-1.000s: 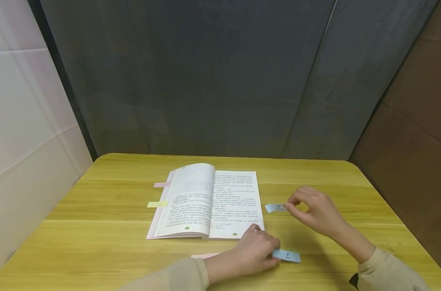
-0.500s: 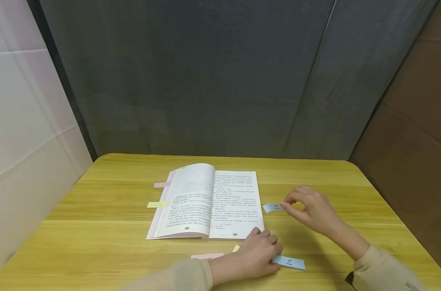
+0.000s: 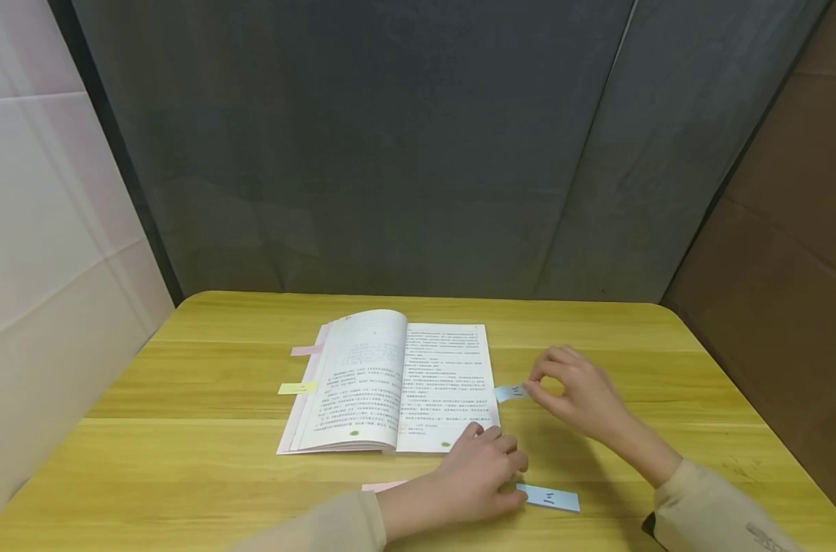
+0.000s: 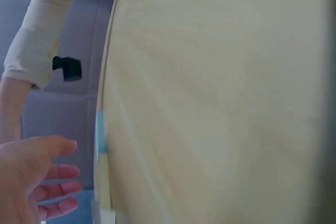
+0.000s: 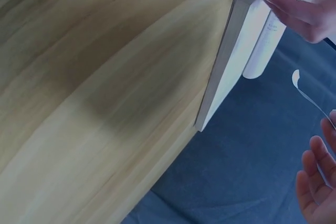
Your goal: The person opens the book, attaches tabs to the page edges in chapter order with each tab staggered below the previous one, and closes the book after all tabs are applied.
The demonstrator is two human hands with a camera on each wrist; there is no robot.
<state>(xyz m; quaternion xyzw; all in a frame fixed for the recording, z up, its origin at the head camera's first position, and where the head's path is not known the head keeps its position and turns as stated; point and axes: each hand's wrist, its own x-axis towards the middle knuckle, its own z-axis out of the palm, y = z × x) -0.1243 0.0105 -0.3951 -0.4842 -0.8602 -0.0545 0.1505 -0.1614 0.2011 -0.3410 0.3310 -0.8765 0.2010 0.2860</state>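
Note:
My right hand (image 3: 577, 395) pinches a curved blue sticky note strip (image 3: 511, 393) with dark marks between thumb and index finger. The strip's free end is right at the outer edge of the right page of an open book (image 3: 445, 383). In the right wrist view the thin strip (image 5: 310, 98) sticks out from the fingertips, the other fingers spread. My left hand (image 3: 480, 471) hovers at the book's lower right corner, holding nothing, its fingers loosely bent. Beside its thumb lies a blue sticky note pad (image 3: 549, 498). A yellow pad (image 4: 104, 182) shows in the left wrist view.
A pink pad (image 3: 383, 486) lies partly behind the left forearm. Pink (image 3: 306, 350) and yellow (image 3: 297, 388) tabs stick out from the book's left side. The wooden table (image 3: 183, 460) is enclosed by a dark back panel (image 3: 390, 153) and side panels.
My right hand has moved left with the blue strip, up to the page edge. The blue pad has shifted slightly right beside my left hand, which has lifted off it.

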